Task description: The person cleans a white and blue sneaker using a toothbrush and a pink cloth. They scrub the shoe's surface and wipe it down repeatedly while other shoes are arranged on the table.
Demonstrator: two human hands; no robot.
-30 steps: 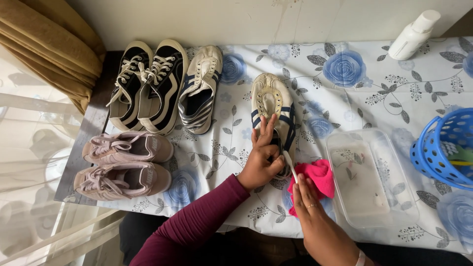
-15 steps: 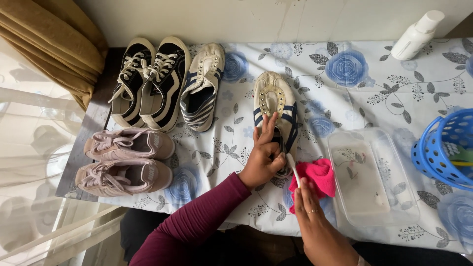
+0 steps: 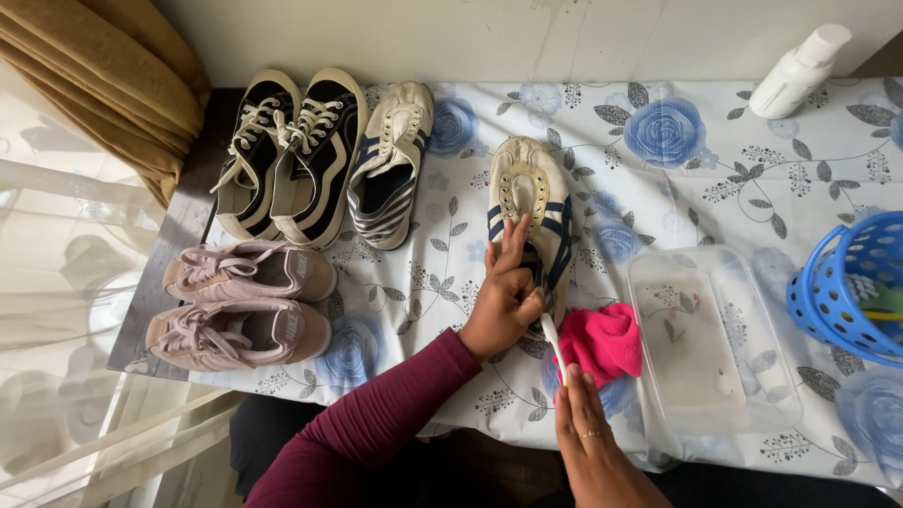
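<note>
Head view showed the left hand [image 3: 503, 306] clamping the cream striped shoe [image 3: 530, 218] while right-hand [image 3: 588, 437] fingers pinched a white brush [image 3: 552, 341] at five o'clock; steady, short strokes seemed best.

Left hand [image 3: 501, 306] covers the heel end of the cream shoe with navy stripes [image 3: 529, 202]. Right hand [image 3: 588, 437] runs off the bottom edge at the wrist; the lower end of the white brush handle [image 3: 552, 341] is lost in its fingers, and the bristle end cannot be made out. Right of the hands, blue basket [image 3: 832, 287] is cut by the right edge; contents unclear. White bottle [image 3: 798, 71], far above right hand: base cropped.
</note>
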